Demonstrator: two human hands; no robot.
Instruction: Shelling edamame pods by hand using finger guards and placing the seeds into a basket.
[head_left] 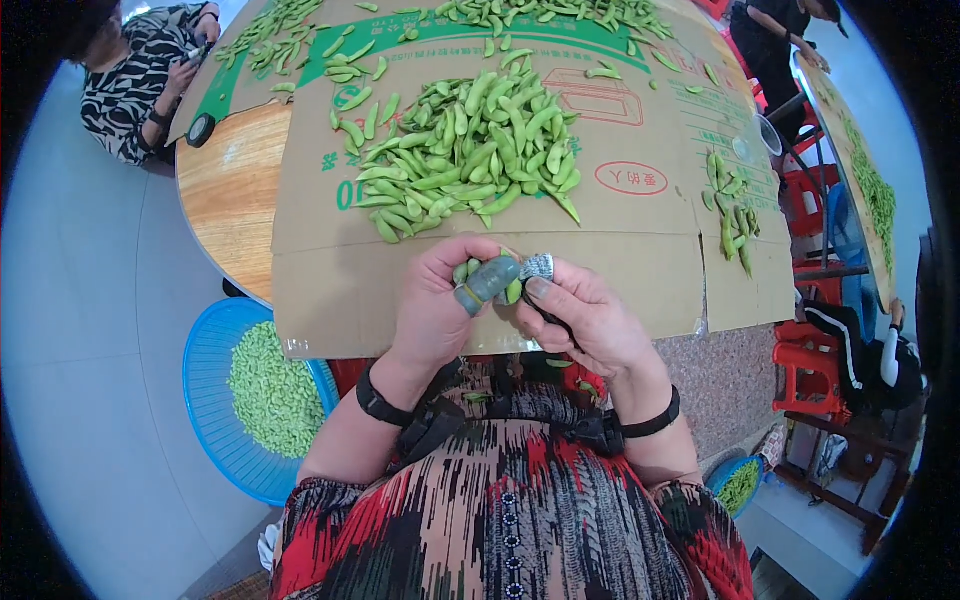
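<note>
Both hands meet just above the near part of the cardboard. My left hand (437, 305) is closed round a few green soybean pods (462, 270), and one of its fingers wears a grey-green finger cover (487, 284). Close against it, my right hand (595, 318) is closed on a thin black tool (550, 316), mostly hidden by the fingers, so its kind cannot be told. A patterned wrap (538, 267) covers a fingertip of this hand. Beyond the hands lies a large heap of soybean pods (470, 150).
Flattened cardboard (340, 270) covers a round wooden table (235, 190). At lower left stands a blue basket (205, 400) of shelled beans (270, 390). Darker pods (738, 215) lie right. Red stools (810, 375), another table (830, 120) and other people (130, 85) are around.
</note>
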